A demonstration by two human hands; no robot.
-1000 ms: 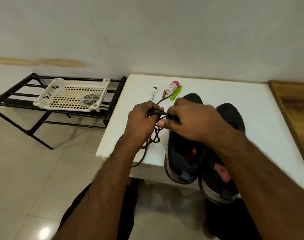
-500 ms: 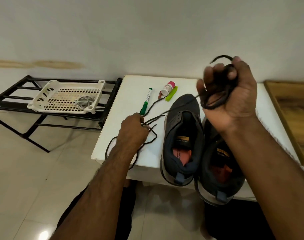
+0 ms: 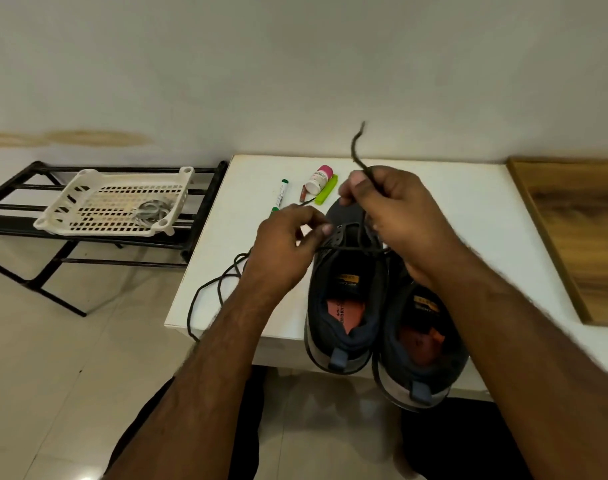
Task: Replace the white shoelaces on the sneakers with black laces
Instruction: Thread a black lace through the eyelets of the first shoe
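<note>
Pinching the thin, cord-like black lace (image 3: 344, 248), your right hand (image 3: 396, 216) curls its fingers round one stretch, whose frayed-looking end sticks up above the knuckles. Your left hand (image 3: 288, 247) nips the other stretch between thumb and forefinger beside the eyelets of the left sneaker (image 3: 344, 299), a dark, soft-collared shoe with an orange insole. The lace crosses taut over that shoe's tongue, and its slack loops trail off the smooth white table (image 3: 468, 209) edge at your left. The right sneaker (image 3: 420, 341) sits touching the first, its toe hidden behind your right wrist. A pale coil of white laces (image 3: 152, 212) lies in the perforated plastic basket (image 3: 88, 202) on the black metal rack (image 3: 15, 216). A green-capped marker (image 3: 280, 197), a small pink-capped bottle (image 3: 319, 179) and a lime-green bar (image 3: 326, 194) lie beyond the shoes; the bottle's print is too small to read.
</note>
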